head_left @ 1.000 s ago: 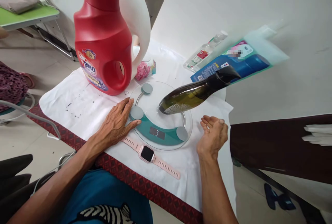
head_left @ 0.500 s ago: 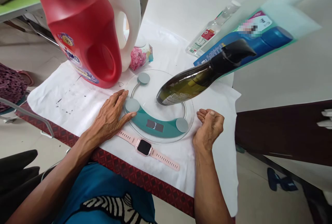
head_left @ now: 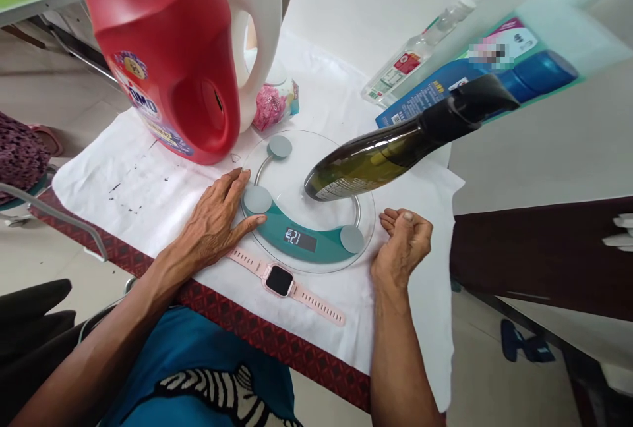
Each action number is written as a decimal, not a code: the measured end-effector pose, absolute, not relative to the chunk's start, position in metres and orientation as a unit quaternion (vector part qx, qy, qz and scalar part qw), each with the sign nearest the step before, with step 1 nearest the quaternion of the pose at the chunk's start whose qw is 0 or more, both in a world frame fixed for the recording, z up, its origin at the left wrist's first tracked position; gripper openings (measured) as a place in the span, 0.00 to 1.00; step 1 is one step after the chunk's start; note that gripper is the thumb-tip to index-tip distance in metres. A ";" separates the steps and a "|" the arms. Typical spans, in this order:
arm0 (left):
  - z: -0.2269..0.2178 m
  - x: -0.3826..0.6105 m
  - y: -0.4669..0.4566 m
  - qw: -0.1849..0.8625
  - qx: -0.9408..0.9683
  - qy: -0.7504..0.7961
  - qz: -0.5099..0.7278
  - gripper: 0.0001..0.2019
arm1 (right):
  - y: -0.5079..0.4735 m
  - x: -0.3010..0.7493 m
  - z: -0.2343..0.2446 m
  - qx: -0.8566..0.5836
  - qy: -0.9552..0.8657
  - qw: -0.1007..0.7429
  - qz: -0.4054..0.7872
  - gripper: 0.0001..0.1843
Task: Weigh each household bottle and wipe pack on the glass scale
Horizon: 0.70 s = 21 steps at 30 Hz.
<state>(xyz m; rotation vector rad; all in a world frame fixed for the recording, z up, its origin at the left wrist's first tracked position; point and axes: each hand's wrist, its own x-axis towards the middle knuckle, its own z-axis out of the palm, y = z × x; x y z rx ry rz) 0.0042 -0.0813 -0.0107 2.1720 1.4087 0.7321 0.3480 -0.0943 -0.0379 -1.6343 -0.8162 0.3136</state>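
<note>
A round glass scale (head_left: 326,249) with a teal band and grey pads lies on the white cloth. On it stands a dark green bottle (head_left: 366,165) with a black cap, looking tilted to the right in this wide view. The small display (head_left: 299,239) shows lit digits that I cannot fully read. My left hand (head_left: 212,223) rests flat with its fingers out, thumb and fingertips at the scale's left rim. Right of the scale, my right hand (head_left: 404,246) lies on the cloth, fingers curled in and nothing seen in them. A pink smartwatch (head_left: 279,280) lies in front of the scale.
A big red detergent jug (head_left: 168,51) and a white jug (head_left: 270,18) stand behind my left hand, with a pink floral pack (head_left: 274,105) beside them. By the wall are a blue bottle (head_left: 425,92) and a clear bottle (head_left: 413,58). The table has a red patterned edge (head_left: 277,341).
The scale's display has gone from a partial mark to lit digits. The view has shifted slightly; both hands and the bottle keep their places.
</note>
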 end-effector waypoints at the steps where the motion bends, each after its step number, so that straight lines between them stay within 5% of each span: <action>1: -0.011 0.004 -0.081 0.222 0.788 0.511 0.263 0.39 | -0.094 0.346 -0.036 -0.704 -0.350 0.602 0.139 0.31; 13: -0.021 0.004 -0.083 0.180 0.792 0.509 0.286 0.38 | -0.050 0.278 0.073 -0.545 -0.573 0.580 0.195 0.34; 21: -0.032 0.007 -0.085 0.141 0.797 0.514 0.285 0.38 | -0.022 0.251 0.080 -0.560 -0.530 0.596 0.227 0.24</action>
